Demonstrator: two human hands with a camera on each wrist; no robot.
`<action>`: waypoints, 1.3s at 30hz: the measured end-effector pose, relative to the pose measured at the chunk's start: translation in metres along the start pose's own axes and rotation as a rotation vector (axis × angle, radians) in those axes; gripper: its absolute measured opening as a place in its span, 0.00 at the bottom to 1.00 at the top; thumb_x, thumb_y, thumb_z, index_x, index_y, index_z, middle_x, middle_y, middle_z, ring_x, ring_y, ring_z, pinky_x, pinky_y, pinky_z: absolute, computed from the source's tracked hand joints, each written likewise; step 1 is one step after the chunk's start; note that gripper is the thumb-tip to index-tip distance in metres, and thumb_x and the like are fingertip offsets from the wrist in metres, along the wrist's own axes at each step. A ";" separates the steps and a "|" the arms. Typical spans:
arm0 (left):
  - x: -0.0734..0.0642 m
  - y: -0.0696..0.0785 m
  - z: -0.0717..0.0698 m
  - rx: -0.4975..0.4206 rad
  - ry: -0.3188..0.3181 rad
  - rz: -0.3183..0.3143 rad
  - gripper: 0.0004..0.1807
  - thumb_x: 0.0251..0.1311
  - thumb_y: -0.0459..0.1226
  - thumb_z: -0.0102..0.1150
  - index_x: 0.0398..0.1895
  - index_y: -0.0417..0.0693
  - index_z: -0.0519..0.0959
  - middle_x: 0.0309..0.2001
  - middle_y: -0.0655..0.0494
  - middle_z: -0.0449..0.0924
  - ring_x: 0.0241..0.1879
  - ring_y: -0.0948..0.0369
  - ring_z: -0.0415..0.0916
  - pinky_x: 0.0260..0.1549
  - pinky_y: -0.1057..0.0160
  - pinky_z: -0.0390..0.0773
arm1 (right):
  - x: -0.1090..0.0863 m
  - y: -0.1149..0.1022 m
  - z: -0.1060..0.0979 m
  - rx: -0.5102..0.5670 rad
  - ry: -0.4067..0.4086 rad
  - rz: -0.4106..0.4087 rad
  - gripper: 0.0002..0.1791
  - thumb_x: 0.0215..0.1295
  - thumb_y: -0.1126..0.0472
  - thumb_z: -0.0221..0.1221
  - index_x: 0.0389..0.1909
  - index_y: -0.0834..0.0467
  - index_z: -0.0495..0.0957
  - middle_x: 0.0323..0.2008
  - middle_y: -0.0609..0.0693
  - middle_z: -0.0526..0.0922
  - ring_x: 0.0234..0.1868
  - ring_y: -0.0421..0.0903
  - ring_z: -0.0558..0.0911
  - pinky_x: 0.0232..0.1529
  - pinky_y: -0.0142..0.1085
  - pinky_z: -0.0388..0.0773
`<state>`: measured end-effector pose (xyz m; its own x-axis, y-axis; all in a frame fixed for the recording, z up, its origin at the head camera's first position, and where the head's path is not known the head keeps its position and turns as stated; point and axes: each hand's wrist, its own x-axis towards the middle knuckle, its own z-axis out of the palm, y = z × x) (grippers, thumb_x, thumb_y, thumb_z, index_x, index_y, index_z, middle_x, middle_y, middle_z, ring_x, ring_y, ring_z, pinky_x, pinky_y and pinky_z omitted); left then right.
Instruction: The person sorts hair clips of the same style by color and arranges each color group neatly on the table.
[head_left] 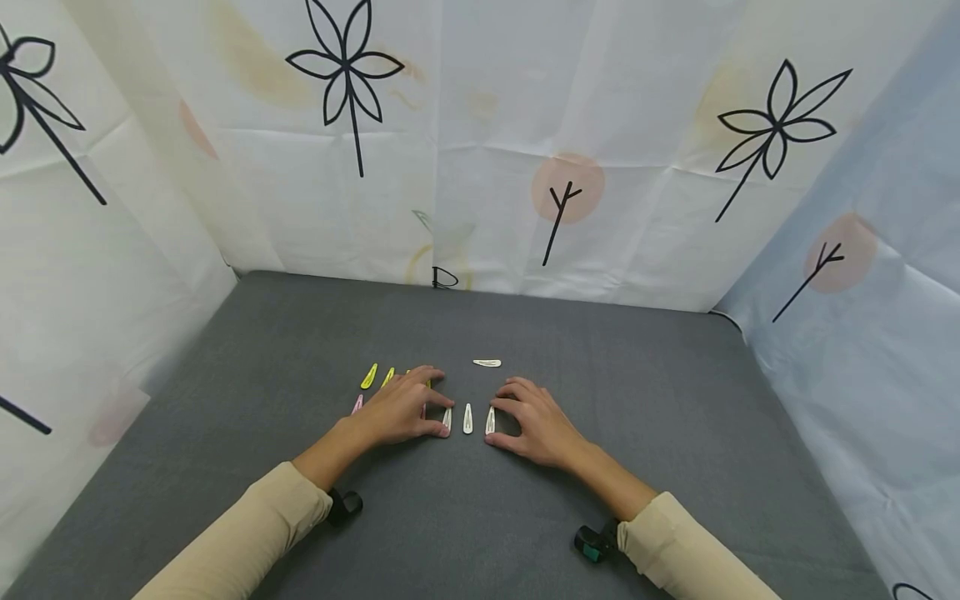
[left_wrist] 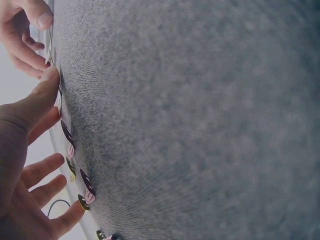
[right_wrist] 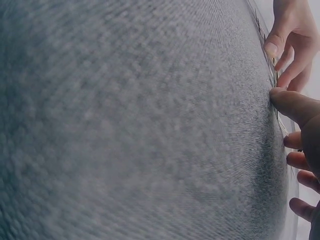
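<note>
Three white snap hair clips stand in a row on the grey cloth, pointing away from me. My left hand (head_left: 405,410) holds the left white clip (head_left: 447,419) by its two ends, between thumb and index finger. In the same way my right hand (head_left: 538,423) holds the right white clip (head_left: 491,420). Between the hands lies the middle white clip (head_left: 468,419), touched by neither. In the left wrist view, the other fingers (left_wrist: 47,165) of the left hand spread over more clips, partly hiding them.
Beyond the row, a fourth white hair clip (head_left: 487,363) lies sideways. Yellow clips (head_left: 369,377) and a pink clip (head_left: 357,403) sit left of and under the left hand. Patterned white curtains (head_left: 495,225) enclose the grey table (head_left: 600,358) at the back and sides.
</note>
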<state>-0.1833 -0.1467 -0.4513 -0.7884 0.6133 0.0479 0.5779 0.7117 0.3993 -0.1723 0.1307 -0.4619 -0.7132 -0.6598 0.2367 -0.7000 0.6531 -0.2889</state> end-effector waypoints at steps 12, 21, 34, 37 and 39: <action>0.000 0.000 0.000 0.010 0.006 -0.002 0.23 0.55 0.51 0.75 0.52 0.51 0.88 0.67 0.39 0.72 0.70 0.44 0.65 0.60 0.33 0.66 | 0.009 0.012 0.000 0.083 0.064 0.059 0.25 0.63 0.47 0.69 0.53 0.61 0.84 0.54 0.55 0.79 0.62 0.55 0.74 0.58 0.60 0.70; -0.001 -0.001 0.001 0.019 0.022 0.015 0.23 0.55 0.51 0.75 0.51 0.50 0.89 0.65 0.38 0.73 0.69 0.43 0.66 0.58 0.34 0.68 | 0.027 0.023 -0.001 0.063 0.095 0.176 0.26 0.65 0.50 0.68 0.57 0.63 0.81 0.54 0.59 0.79 0.62 0.58 0.74 0.57 0.62 0.71; -0.001 -0.001 0.002 0.018 0.027 0.022 0.23 0.56 0.51 0.74 0.51 0.51 0.88 0.65 0.39 0.73 0.68 0.44 0.66 0.58 0.35 0.69 | 0.047 0.036 -0.002 0.087 0.054 0.249 0.24 0.68 0.52 0.66 0.60 0.60 0.81 0.58 0.62 0.78 0.64 0.61 0.72 0.60 0.61 0.67; -0.001 -0.001 0.002 0.022 0.032 0.029 0.23 0.56 0.51 0.75 0.51 0.51 0.88 0.65 0.39 0.73 0.68 0.44 0.66 0.58 0.35 0.69 | 0.046 0.036 -0.002 0.081 0.042 0.248 0.22 0.68 0.52 0.66 0.57 0.59 0.82 0.58 0.62 0.78 0.65 0.61 0.71 0.60 0.62 0.67; -0.002 -0.001 0.002 0.021 0.035 0.029 0.23 0.56 0.51 0.75 0.51 0.51 0.88 0.65 0.39 0.73 0.68 0.44 0.66 0.58 0.35 0.69 | 0.045 0.035 -0.003 0.075 0.039 0.246 0.20 0.67 0.52 0.66 0.55 0.59 0.83 0.58 0.61 0.78 0.65 0.61 0.71 0.59 0.63 0.67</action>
<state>-0.1823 -0.1483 -0.4537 -0.7777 0.6220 0.0910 0.6049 0.7009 0.3779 -0.2292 0.1249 -0.4589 -0.8634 -0.4691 0.1856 -0.5019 0.7616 -0.4099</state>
